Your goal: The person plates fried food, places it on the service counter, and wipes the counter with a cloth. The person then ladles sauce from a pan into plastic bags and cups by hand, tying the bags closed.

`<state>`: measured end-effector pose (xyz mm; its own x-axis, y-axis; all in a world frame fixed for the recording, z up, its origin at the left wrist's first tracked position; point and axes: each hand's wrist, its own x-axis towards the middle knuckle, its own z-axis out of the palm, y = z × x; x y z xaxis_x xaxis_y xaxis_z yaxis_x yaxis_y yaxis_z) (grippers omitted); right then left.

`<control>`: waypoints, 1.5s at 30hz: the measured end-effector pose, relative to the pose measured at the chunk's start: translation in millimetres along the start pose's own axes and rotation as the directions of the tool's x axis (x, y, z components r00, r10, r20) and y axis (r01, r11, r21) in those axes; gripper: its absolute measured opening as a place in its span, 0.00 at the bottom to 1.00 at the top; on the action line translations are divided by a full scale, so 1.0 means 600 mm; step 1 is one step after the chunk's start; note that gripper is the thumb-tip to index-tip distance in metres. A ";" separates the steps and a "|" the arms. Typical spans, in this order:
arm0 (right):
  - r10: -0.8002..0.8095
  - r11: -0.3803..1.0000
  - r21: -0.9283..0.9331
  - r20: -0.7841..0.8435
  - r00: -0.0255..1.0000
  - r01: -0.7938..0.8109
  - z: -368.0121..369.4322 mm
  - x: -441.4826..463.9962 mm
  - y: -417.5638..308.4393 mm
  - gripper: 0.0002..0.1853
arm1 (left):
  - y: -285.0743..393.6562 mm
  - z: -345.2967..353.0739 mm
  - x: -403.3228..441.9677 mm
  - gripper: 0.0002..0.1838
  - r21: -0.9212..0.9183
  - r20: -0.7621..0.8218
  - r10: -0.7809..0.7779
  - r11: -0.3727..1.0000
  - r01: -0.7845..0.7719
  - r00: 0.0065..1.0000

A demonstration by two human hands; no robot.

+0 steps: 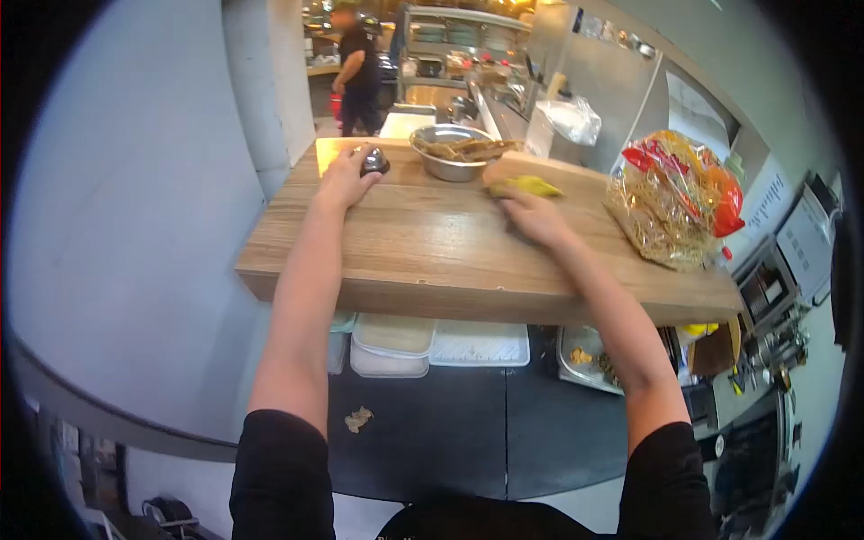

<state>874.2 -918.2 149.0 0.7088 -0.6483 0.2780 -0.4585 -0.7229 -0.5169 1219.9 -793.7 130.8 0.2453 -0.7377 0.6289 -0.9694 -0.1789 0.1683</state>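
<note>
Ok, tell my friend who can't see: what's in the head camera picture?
Someone's left hand is at a small shiny dark object on a wooden counter, the right hand on what looks like a yellow cloth. A metal bowl stands between them, a big clear bag at right.

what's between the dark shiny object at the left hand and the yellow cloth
In the head view, a metal bowl holding brown pieces stands between the dark shiny object and the yellow cloth.
</note>
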 end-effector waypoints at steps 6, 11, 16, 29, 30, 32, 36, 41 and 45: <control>-0.441 0.876 -0.124 0.189 0.877 0.467 0.170 -0.033 -0.306 0.20 | -0.008 0.002 0.009 0.28 -0.067 -0.065 -0.088 0.994 0.084 0.994; -0.433 0.873 -0.178 0.148 0.889 0.455 0.147 -0.023 -0.241 0.18 | -0.045 -0.030 -0.007 0.30 -0.029 -0.015 -0.270 0.963 0.270 0.963; -0.103 0.858 -0.510 -0.050 0.993 0.064 -0.056 -0.093 0.036 0.20 | -0.033 -0.054 -0.021 0.29 -0.014 -0.037 -0.397 0.918 0.397 0.917; -0.335 0.931 -0.161 -0.017 0.942 0.328 0.133 -0.068 -0.203 0.13 | -0.095 0.002 0.004 0.31 0.161 -0.078 -0.323 0.930 0.332 0.943; -0.434 0.892 -0.165 -0.050 0.899 0.421 0.132 -0.083 -0.206 0.13 | -0.113 0.009 0.008 0.33 0.208 -0.064 -0.286 0.933 0.293 0.956; -0.431 0.896 -0.140 -0.036 0.902 0.422 0.099 -0.120 -0.193 0.13 | -0.100 -0.003 -0.003 0.33 0.249 -0.124 -0.230 0.934 0.255 0.965; -0.431 0.893 -0.196 -0.109 0.896 0.405 0.031 -0.193 -0.089 0.12 | -0.030 -0.054 -0.020 0.33 0.378 -0.357 -0.013 0.913 0.157 0.934; -0.285 0.932 -0.305 -0.275 0.918 0.198 -0.146 -0.349 0.104 0.11 | 0.099 -0.090 -0.086 0.30 0.286 -0.339 0.115 0.958 -0.014 0.934; -0.184 0.936 -0.351 -0.401 0.897 0.035 -0.249 -0.428 0.243 0.11 | 0.219 -0.076 -0.138 0.28 0.079 -0.259 0.121 0.991 -0.104 0.958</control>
<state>545.7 -892.7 123.2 0.5051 -0.5445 0.6696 -0.5926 -0.7828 -0.1896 1072.6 -726.4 135.7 0.1205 -0.5602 0.8195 -0.9875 -0.1520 0.0412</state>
